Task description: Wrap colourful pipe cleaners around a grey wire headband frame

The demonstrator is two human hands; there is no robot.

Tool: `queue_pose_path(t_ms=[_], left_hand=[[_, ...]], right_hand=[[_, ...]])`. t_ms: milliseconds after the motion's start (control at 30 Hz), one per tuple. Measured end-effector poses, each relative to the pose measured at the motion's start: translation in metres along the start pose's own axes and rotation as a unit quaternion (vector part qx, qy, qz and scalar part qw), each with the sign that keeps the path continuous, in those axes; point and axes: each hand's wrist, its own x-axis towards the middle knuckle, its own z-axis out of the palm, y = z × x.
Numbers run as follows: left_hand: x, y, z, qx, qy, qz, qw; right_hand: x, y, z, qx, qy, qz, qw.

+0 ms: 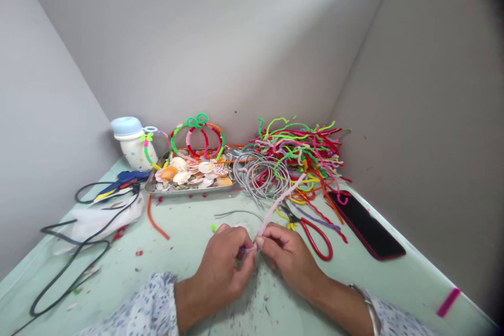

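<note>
Blue-specked pale sleeves [145, 307] nearest, with a metal bracelet [367, 302] at the right wrist. Both hands in front of the tray [189, 192], toward its right side. Left hand [226, 257] closed, pinching the pale pink fuzzy stem [277, 209] near its lower part; right hand [293, 260] closed on it just beside. Slender, softly furred, curving up and away rightward from the fingertips, with a bend at the pinch. Right of the tray: red-handled scissors [302, 222], a coil of grey wire [237, 173], a tangled pile of bright stems [303, 147] and, farther out, a dark phone [366, 224]. In the tray, shells [181, 174], with looped stem rings [223, 142] above them. Left of it, a white bottle [136, 152] with a blue lid, a blue tool [118, 181], a black cord [55, 273] and a clear plastic bag [106, 220]. Beneath the tray, a pale green table [165, 257], scattered with scraps. Behind and to both sides of it, plain grey walls [220, 37].
</note>
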Motion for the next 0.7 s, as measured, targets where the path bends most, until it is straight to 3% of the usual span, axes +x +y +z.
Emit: queue_pose_path(t_ms=[200,467,700], left_hand=[[0.0002,-0.001,0.0013,0.012,-0.015,0.016,1.0],[-0.0002,-0.0003,0.0022,-0.009,-0.008,0.016,1.0],[-0.0001,-0.0013,0.0002,-0.064,0.016,0.019,0.998]], right_hand=[[0.0014,-0.002,0.0017,0.058,-0.036,0.067,0.995],[0.0043,0.0026,-0.0024,0.1,-0.056,0.069,0.991],[0.0099,0.0052,-0.0059,0.106,-0.018,0.051,0.993]])
